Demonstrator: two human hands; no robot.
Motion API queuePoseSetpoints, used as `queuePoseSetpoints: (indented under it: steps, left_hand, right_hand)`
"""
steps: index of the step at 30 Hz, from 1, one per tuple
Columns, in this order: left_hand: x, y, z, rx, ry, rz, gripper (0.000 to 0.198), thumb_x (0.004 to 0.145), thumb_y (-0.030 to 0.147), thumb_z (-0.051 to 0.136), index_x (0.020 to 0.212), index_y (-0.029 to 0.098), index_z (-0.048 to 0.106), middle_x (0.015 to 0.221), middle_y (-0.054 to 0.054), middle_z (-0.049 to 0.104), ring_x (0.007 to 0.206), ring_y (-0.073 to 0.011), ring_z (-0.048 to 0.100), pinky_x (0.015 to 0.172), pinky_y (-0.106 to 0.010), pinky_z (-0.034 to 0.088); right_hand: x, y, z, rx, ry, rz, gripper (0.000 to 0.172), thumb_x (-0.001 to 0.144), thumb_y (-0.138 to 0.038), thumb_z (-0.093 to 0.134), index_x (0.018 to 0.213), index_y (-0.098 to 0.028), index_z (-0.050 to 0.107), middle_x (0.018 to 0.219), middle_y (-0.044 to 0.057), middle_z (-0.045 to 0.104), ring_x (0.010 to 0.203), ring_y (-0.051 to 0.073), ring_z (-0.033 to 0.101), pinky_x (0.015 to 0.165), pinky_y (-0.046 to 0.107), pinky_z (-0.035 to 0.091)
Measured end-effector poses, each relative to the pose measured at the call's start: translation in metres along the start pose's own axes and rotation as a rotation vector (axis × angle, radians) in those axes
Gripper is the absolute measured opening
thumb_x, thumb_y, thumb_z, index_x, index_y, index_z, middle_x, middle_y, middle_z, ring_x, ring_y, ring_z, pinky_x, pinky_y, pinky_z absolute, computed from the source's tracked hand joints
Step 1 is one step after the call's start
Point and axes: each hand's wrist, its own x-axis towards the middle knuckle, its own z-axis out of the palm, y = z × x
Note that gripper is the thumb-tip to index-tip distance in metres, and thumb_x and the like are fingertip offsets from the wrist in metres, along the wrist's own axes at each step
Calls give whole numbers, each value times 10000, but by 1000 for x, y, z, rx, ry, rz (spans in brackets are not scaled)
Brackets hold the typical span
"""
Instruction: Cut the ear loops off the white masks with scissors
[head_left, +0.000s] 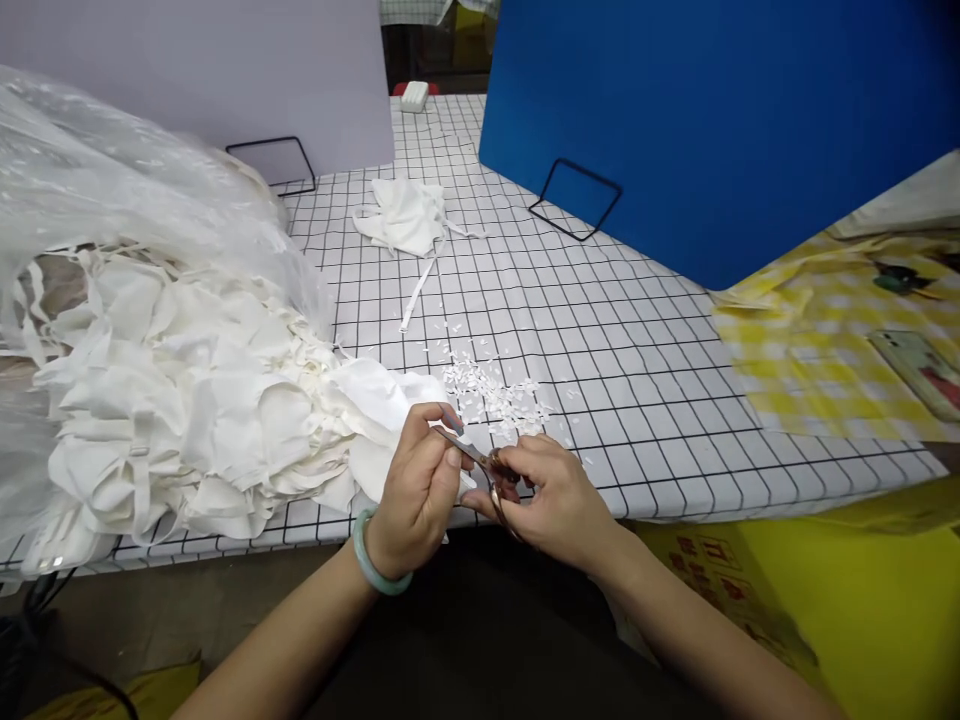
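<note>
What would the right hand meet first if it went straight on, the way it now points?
Beyond the scissors it holds, the right hand would probably meet the left hand first, though depth is unclear.

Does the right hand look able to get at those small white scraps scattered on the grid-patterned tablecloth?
Probably yes: the small white scraps lie just beyond the right hand with nothing standing between, though it holds metal scissors.
</note>
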Motion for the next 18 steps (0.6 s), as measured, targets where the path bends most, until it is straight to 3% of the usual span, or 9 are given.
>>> queuePoseSetpoints:
  steps: [7, 9, 11, 14, 16, 18]
  left_hand:
    - [13, -9, 25, -50, -104, 8, 257, 1027, 137, 378, 851, 174, 562, 912, -77, 516, 1106, -227, 504, 893, -340, 472]
    - [14, -6, 19, -48, -121, -15, 255, 1024, 144, 384, 845, 173, 563, 951, -86, 520, 1089, -224, 516, 883, -336, 473]
    - [11, 1, 1, -37, -120, -56, 261, 1021, 157, 395, 838, 173, 581, 1010, -98, 533, 1061, -222, 532, 880, -340, 473]
    - [-4, 13, -38, -66, 44, -125, 277, 1007, 185, 436, 804, 182, 625, 1032, -91, 550, 1013, -224, 545, 880, -349, 464]
    - [-20, 18, -62, -120, 261, -166, 285, 994, 201, 460, 771, 187, 638, 1001, -79, 556, 994, -222, 541, 890, -343, 452]
    - [-39, 16, -78, -161, 433, -212, 287, 990, 216, 472, 766, 186, 648, 990, -71, 556, 971, -210, 539, 896, -327, 448]
  right_hand:
    - [-17, 25, -5, 178, -15, 353, 564, 821, -661, 673, 555, -207, 469, 525, -11, 503, 535, 130, 449, 513, 267, 366]
    - [-18, 33, -11, 289, -33, 449, 477, 805, -649, 694, 678, -212, 550, 636, 7, 591, 593, 150, 508, 544, 277, 419]
    - [-17, 36, -15, 339, -24, 447, 433, 790, -629, 712, 898, -227, 592, 904, 53, 686, 751, 193, 591, 659, 320, 499]
    - [-11, 27, -6, 345, -96, 368, 597, 683, -554, 821, 1106, -269, 512, 1322, 95, 599, 1042, 264, 611, 856, 414, 534]
    - [-6, 15, 15, 357, -186, 313, 639, 664, -453, 848, 1159, -278, 485, 1390, 99, 551, 1104, 276, 602, 890, 430, 536]
    - [1, 2, 41, 378, -239, 241, 461, 759, -343, 752, 1141, -264, 506, 1293, 88, 600, 1026, 245, 620, 850, 403, 541]
